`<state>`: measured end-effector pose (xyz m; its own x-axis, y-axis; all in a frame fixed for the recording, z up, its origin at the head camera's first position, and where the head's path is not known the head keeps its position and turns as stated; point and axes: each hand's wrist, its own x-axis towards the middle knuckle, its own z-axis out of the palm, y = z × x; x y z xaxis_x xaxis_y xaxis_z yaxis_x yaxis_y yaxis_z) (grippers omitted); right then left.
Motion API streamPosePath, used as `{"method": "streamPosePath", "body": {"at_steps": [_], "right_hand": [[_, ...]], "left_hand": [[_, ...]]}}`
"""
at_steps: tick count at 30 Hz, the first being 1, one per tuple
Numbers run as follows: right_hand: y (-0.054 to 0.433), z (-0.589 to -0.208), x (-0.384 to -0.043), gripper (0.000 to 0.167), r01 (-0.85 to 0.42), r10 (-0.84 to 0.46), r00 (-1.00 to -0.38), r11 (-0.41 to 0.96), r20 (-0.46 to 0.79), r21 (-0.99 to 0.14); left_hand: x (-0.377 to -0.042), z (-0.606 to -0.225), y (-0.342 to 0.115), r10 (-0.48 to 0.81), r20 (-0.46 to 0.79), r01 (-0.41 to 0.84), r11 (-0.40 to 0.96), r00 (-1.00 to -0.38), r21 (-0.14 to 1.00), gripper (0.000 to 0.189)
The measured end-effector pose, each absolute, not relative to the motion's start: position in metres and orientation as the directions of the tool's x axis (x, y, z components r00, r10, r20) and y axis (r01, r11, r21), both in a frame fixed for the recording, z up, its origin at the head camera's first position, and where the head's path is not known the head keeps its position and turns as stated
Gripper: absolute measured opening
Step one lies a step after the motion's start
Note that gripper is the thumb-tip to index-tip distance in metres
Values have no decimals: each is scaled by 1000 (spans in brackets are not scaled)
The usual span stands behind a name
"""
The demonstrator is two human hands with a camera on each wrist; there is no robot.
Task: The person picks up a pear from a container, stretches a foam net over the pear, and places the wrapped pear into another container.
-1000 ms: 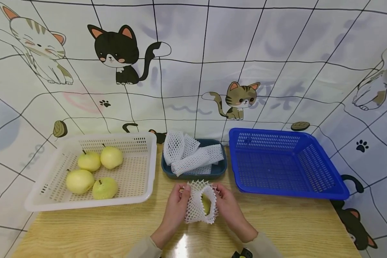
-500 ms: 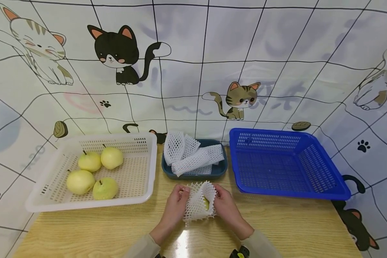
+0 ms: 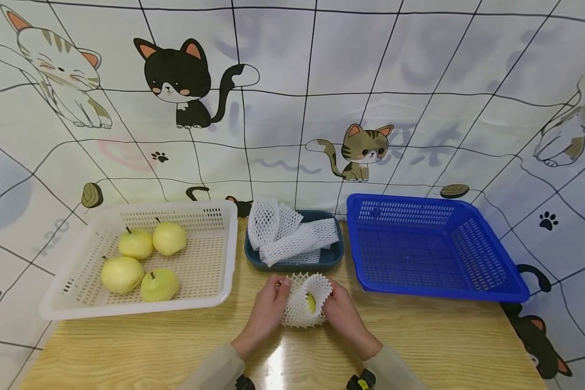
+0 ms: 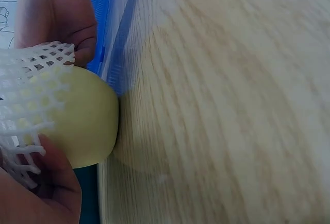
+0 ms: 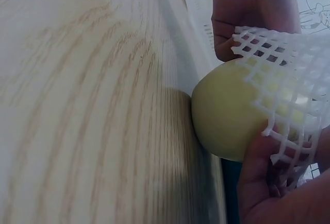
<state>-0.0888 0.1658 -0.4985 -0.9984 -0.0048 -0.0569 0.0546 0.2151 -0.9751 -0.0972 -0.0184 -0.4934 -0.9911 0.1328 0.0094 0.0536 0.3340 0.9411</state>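
Note:
Between my hands a white foam fruit net (image 3: 294, 309) sits over a pale yellow pear (image 3: 311, 302), which shows through the net's round opening. My left hand (image 3: 265, 309) pinches the net's left edge; my right hand (image 3: 346, 314) grips the right edge. In the left wrist view the net (image 4: 31, 100) covers one part of the pear (image 4: 95, 116), whose bare lower end is right at the tabletop. The right wrist view shows the same bare end of the pear (image 5: 219, 110), with fingers (image 5: 258, 162) curled at the net's edge.
At the left a white basket (image 3: 224, 287) contains several yellow pears (image 3: 159, 285). A dark teal tray (image 3: 292, 267) with several foam nets (image 3: 297, 241) stands behind my hands. At the right is a blue basket (image 3: 439, 292). A cat-print sheet (image 3: 283, 119) hangs behind the wooden table (image 3: 443, 341).
Both hands have kept their hold on the net's sides. The net has come lower around the pear, its near edge has drawn up, and its opening is now smaller and rounder.

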Motion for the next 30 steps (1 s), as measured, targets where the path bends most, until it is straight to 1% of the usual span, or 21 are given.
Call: {"method": "streamPosePath", "body": {"at_steps": [2, 5, 9, 12, 19, 23, 30], "right_hand": [[167, -500, -90, 32, 45, -9, -999, 225, -48, -973], [167, -501, -91, 30, 45, -6, -999, 236, -48, -971], [167, -503, -92, 18, 86, 16, -996, 246, -84, -965], [168, -505, -92, 13, 116, 24, -993, 248, -113, -962], [171, -504, -92, 14, 162, 10, -986, 219, -164, -962], [173, -506, -91, 16, 164, -4, -985, 251, -170, -954], [177, -508, -93, 17, 135, -50, -986, 303, -157, -943]], "left_hand": [[-99, -494, -18, 134, 12, 56, 333, -991, 941, 25], [-100, -496, -20, 136, 9, 55, 337, -991, 940, 25], [-100, -504, -26, 148, -26, 28, 350, -989, 936, 23], [-99, -509, -31, 174, -48, 19, 365, -984, 931, 23], [-99, -507, -34, 219, -35, 57, 401, -975, 914, 16], [-100, -507, -34, 222, -26, 70, 415, -975, 907, 12], [-102, -508, -35, 245, -48, 72, 460, -968, 885, 12]]}}
